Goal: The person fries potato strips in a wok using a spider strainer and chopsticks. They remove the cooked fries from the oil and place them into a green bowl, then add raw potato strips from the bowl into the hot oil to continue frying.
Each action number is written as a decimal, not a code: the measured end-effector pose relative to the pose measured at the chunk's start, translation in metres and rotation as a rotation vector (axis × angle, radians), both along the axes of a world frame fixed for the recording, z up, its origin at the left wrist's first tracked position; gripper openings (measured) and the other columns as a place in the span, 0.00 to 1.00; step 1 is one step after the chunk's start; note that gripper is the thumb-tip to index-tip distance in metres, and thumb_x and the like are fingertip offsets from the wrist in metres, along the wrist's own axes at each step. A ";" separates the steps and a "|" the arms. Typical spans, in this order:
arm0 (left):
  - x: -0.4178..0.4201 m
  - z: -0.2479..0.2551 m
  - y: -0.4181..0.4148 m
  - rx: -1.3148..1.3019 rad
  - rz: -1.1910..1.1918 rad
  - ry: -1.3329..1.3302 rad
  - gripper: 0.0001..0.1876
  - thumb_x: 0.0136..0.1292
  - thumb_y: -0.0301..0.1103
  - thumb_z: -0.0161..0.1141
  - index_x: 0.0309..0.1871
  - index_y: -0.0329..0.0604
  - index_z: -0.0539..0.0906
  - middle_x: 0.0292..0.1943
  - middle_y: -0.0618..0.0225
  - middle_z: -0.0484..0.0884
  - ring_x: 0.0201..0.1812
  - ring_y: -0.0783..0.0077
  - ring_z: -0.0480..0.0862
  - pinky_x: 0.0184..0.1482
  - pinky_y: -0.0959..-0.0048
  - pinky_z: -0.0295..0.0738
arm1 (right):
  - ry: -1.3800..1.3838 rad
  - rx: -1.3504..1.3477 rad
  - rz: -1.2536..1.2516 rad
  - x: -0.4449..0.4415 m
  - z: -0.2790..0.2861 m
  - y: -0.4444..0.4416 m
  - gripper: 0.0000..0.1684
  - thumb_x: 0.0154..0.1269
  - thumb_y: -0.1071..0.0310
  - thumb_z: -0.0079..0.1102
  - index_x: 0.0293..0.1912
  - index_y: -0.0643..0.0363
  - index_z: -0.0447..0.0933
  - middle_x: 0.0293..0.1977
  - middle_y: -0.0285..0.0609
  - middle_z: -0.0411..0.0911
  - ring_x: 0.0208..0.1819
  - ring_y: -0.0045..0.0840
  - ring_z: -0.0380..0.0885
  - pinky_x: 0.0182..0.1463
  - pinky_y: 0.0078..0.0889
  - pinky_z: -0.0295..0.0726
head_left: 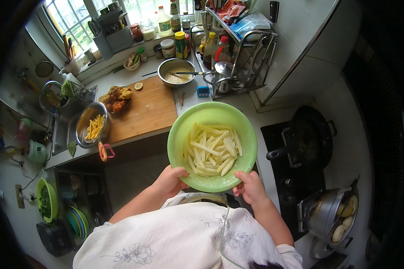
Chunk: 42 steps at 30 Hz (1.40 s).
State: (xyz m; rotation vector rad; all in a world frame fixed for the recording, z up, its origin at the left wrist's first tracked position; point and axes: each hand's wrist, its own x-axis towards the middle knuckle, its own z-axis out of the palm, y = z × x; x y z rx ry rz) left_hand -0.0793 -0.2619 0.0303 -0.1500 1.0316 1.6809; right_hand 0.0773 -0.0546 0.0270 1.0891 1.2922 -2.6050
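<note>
A light green plastic basin (pixel 212 112) is held out in front of my body. My left hand (pixel 173 181) grips its near left rim, thumb over the top. On the near right rim my right hand (pixel 250 189) has the same kind of hold, with the fingers curled underneath. Raw potato sticks (pixel 213 151), pale and cut like thick fries, lie heaped in the basin. Some whitish residue shows on the basin's inner wall near my right thumb.
Left of the basin, a wooden cutting board (pixel 151 107) bears fried food (pixel 116 97) and a lemon half (pixel 138 86). A strainer (pixel 93 125) with fries stands by the sink (pixel 62 131). Behind is a metal bowl of batter (pixel 176 74). Rightward sit a wok (pixel 309 141) and a steaming pot (pixel 326 212).
</note>
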 end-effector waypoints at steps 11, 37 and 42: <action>-0.064 0.005 -0.037 0.010 -0.044 0.026 0.26 0.53 0.23 0.50 0.60 0.34 0.68 0.54 0.55 0.75 0.53 0.58 0.79 0.56 0.55 0.73 | 0.004 0.008 -0.088 -0.058 -0.010 -0.047 0.10 0.63 0.67 0.53 0.34 0.66 0.74 0.20 0.41 0.76 0.13 0.19 0.73 0.14 0.22 0.72; -0.113 0.003 -0.117 0.063 0.055 -0.055 0.32 0.65 0.38 0.60 0.67 0.38 0.60 0.63 0.57 0.67 0.56 0.60 0.76 0.57 0.64 0.74 | -0.111 0.012 -0.006 -0.175 -0.016 -0.080 0.06 0.58 0.69 0.50 0.32 0.63 0.71 0.18 0.40 0.73 0.10 0.22 0.67 0.11 0.22 0.63; -0.116 0.044 -0.162 -0.131 -0.188 0.283 0.10 0.66 0.30 0.57 0.47 0.37 0.77 0.35 0.72 0.76 0.34 0.81 0.78 0.41 0.77 0.77 | -0.179 0.072 -0.051 -0.193 -0.042 -0.078 0.05 0.58 0.70 0.49 0.32 0.62 0.69 0.18 0.39 0.71 0.11 0.22 0.67 0.12 0.22 0.64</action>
